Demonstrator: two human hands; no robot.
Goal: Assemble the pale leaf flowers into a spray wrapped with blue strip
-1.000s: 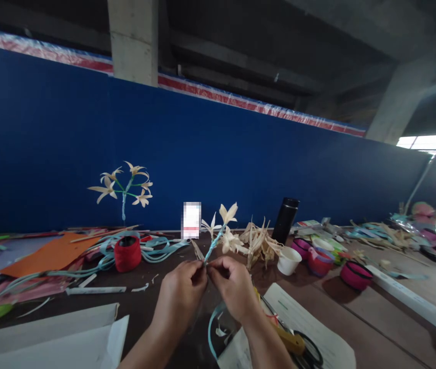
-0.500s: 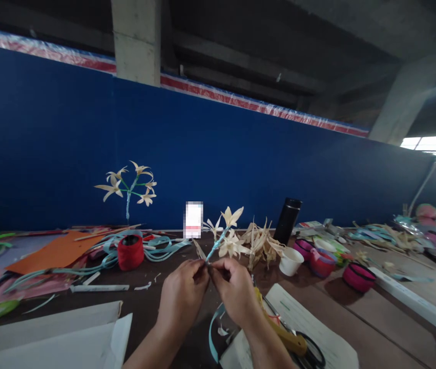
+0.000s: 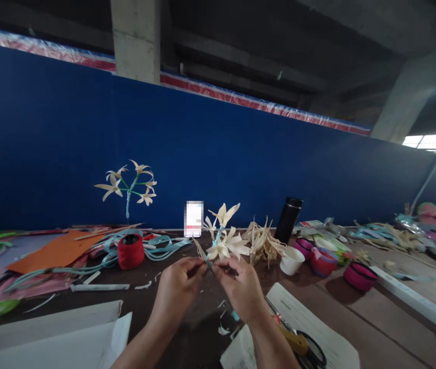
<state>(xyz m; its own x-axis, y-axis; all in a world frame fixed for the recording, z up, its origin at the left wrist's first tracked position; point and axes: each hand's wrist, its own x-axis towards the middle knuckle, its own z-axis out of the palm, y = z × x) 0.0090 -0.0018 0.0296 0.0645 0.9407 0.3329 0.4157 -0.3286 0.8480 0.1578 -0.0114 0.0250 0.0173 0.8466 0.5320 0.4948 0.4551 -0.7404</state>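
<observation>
My left hand (image 3: pixel 175 292) and my right hand (image 3: pixel 241 289) meet low over the middle of the table. Between their fingertips they pinch the lower stem of a handmade flower spray (image 3: pixel 222 245). Its cream petals look like dried husk, and light blue wrapping covers the stem. Both hands are closed, and the stem's end is hidden by the fingers. Beneath my right wrist lie a yellow-handled tool (image 3: pixel 297 342) and black-handled scissors (image 3: pixel 313 353) on printed paper (image 3: pixel 325 328). Small light scraps (image 3: pixel 223 330) lie on the tabletop between my forearms.
Another flower spray (image 3: pixel 128 190) stands at the back left, behind a red ring-shaped pouch (image 3: pixel 130 253) and blue strips (image 3: pixel 160 248). To the right are dried husks (image 3: pixel 262 243), a white cup (image 3: pixel 291 261), a black flask (image 3: pixel 289 220) and magenta pouches (image 3: pixel 359 277). White board (image 3: pixel 60 338) lies front left.
The spray in my hands has turned and sits more upright, its blossoms shifted slightly left. My hands have spread a little apart. The blue strip hanging below them is now mostly out of sight.
</observation>
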